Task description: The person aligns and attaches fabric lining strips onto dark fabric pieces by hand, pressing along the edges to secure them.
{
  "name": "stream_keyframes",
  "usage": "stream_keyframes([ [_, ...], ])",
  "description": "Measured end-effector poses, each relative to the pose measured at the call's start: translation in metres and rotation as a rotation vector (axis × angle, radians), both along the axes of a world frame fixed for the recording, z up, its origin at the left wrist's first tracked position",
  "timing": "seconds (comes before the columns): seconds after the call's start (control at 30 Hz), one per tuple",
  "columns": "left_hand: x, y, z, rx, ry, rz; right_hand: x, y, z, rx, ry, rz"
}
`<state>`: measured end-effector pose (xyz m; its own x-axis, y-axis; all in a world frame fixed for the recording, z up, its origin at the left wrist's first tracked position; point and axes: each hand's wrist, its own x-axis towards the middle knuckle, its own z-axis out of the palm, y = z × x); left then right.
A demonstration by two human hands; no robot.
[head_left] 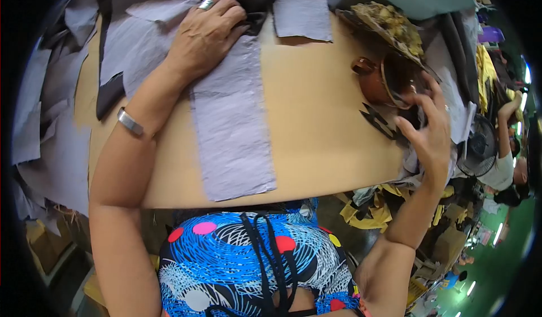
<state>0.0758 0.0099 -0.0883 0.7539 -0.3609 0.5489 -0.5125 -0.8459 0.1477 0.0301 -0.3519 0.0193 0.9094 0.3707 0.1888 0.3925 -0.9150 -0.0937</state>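
The left hand (pixel 210 35) rests over the far end of the strip (pixel 234 130), perhaps steadying it, grip unclear; the right hand (pixel 430 128) spreads beside mug (pixel 374 89) and snips (pixel 385 128), seemingly kept handy.

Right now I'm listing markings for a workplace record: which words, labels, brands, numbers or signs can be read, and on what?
No text can be read.
The brown mug, black snips and long grey strip show no legible lettering.
Any print in the right-hand background is too small and blurred.
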Motion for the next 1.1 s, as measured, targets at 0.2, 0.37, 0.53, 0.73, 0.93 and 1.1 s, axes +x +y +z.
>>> stream_keyframes([
  [0.2,0.002,0.002,-0.004,-0.014,-0.084,0.016,-0.019,0.069,-0.022,0.244,0.057,0.312],
  [0.37,0.001,0.003,-0.001,-0.017,-0.037,0.001,-0.005,0.136,-0.073,0.498,0.373,0.485],
  [0.53,-0.003,0.002,0.011,-0.010,-0.029,-0.029,-0.007,0.140,-0.084,0.389,0.236,0.521],
  [0.73,0.000,0.003,0.007,0.014,-0.042,-0.025,-0.018,0.131,-0.072,0.454,0.469,0.560],
  [0.93,-0.001,0.004,0.007,-0.024,-0.021,-0.041,-0.041,0.114,-0.084,0.422,0.356,0.693],
  [1.1,0.001,0.003,0.004,-0.020,-0.035,-0.021,-0.053,0.109,-0.072,0.399,0.517,0.789],
])
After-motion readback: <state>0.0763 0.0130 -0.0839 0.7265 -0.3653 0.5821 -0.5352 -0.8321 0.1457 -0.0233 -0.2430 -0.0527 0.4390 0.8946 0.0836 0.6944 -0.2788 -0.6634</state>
